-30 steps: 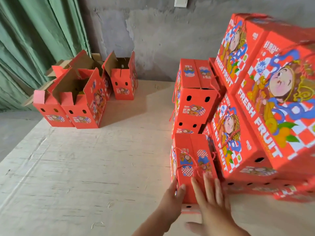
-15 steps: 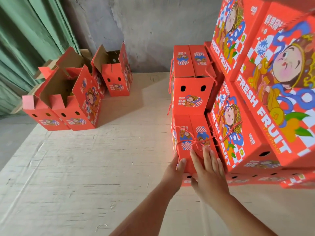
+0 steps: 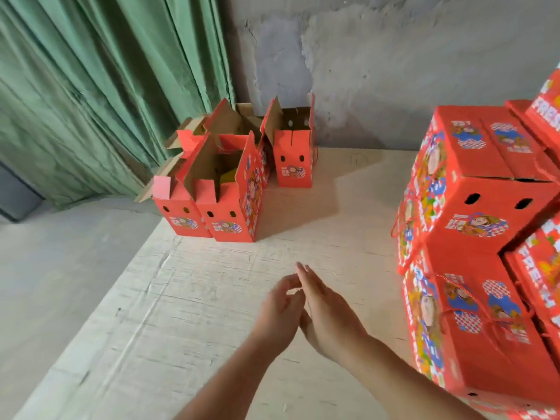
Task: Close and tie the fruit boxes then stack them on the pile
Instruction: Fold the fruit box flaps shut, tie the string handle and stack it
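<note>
Several red fruit boxes with open flaps stand at the far left of the pale board, one more open box behind them near the wall. A pile of closed, string-tied red boxes fills the right side; the nearest tied box lies at the pile's front. My left hand and my right hand hover side by side over the bare board, left of the pile. Both hold nothing; the right hand's fingers are straight, the left hand's are loosely bent.
A green curtain hangs at the left and a rough grey wall runs behind the board. The board's left edge drops to a grey floor. Bare board lies between the open boxes and the pile.
Both hands have come off the tied box at the pile's front and moved left over the bare board. The view has turned left toward the open boxes.
</note>
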Action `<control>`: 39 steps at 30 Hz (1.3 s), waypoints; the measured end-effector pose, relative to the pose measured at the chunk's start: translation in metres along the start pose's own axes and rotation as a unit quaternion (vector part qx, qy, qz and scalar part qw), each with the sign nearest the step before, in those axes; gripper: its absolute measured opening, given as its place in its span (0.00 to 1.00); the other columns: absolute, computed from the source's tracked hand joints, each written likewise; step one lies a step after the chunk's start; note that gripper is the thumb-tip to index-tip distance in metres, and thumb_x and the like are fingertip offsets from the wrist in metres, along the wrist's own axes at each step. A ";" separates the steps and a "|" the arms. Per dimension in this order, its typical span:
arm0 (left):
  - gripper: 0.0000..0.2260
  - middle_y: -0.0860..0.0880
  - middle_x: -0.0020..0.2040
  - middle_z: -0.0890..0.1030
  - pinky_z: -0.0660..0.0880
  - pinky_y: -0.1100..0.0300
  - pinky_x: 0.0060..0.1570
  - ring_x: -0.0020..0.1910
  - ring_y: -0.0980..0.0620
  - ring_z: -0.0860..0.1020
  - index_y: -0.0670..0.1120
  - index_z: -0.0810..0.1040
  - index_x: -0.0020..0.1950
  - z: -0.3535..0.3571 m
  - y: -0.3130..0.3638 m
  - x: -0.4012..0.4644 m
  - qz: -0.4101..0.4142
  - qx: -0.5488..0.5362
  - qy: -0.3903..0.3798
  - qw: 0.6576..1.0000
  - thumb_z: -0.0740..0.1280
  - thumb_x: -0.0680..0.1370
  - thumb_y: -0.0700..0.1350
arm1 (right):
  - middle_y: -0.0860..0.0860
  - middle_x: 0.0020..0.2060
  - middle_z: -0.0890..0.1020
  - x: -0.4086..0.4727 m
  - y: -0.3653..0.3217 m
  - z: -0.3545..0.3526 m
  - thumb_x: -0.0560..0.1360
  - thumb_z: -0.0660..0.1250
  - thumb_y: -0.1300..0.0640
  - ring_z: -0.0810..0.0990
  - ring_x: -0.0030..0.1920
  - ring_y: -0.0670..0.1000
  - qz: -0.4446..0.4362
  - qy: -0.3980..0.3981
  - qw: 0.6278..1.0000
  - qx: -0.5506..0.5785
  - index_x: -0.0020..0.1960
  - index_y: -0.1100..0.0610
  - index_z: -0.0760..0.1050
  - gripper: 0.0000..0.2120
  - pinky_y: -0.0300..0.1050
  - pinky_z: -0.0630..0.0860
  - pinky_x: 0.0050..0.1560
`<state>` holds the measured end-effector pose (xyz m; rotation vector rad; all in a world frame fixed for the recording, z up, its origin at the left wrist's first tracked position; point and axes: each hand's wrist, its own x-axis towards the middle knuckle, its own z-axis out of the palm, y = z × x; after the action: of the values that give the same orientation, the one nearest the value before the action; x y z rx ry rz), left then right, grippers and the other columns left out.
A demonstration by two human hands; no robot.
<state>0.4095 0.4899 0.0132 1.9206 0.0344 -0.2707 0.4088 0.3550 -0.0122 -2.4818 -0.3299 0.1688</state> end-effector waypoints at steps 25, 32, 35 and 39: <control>0.36 0.53 0.81 0.52 0.64 0.48 0.73 0.75 0.43 0.60 0.60 0.52 0.82 -0.228 -0.095 0.230 0.093 0.464 0.054 0.879 0.65 0.79 0.45 | 0.52 0.53 0.78 0.331 -0.069 0.068 0.83 0.63 0.56 0.81 0.52 0.60 0.089 0.023 0.975 -0.203 0.56 0.52 0.75 0.03 0.46 0.67 0.40; 0.30 0.50 0.74 0.71 0.71 0.46 0.68 0.66 0.41 0.71 0.59 0.71 0.75 -0.180 -0.094 0.147 0.200 0.475 0.054 0.855 0.70 0.73 0.44 | 0.40 0.79 0.64 0.200 -0.033 0.044 0.85 0.59 0.55 0.82 0.59 0.54 0.102 -0.035 0.967 -0.232 0.76 0.36 0.65 0.23 0.49 0.80 0.52; 0.28 0.52 0.65 0.79 0.77 0.51 0.59 0.59 0.46 0.79 0.56 0.78 0.69 -0.131 -0.089 0.093 0.237 0.430 0.031 0.871 0.72 0.68 0.42 | 0.36 0.81 0.36 0.128 -0.008 0.034 0.85 0.58 0.58 0.83 0.52 0.51 0.128 -0.030 0.964 -0.233 0.81 0.32 0.46 0.35 0.45 0.81 0.45; 0.23 0.56 0.54 0.83 0.79 0.56 0.50 0.49 0.51 0.82 0.54 0.83 0.61 -0.055 -0.070 0.022 0.236 0.387 0.007 0.892 0.72 0.67 0.41 | 0.35 0.80 0.34 0.040 0.031 0.014 0.86 0.57 0.53 0.84 0.51 0.54 0.105 -0.022 0.970 -0.217 0.82 0.35 0.48 0.30 0.50 0.82 0.46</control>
<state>0.4297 0.5639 -0.0373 2.6363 -0.6102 0.0862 0.4506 0.3502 -0.0435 -2.9510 -0.1304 0.2630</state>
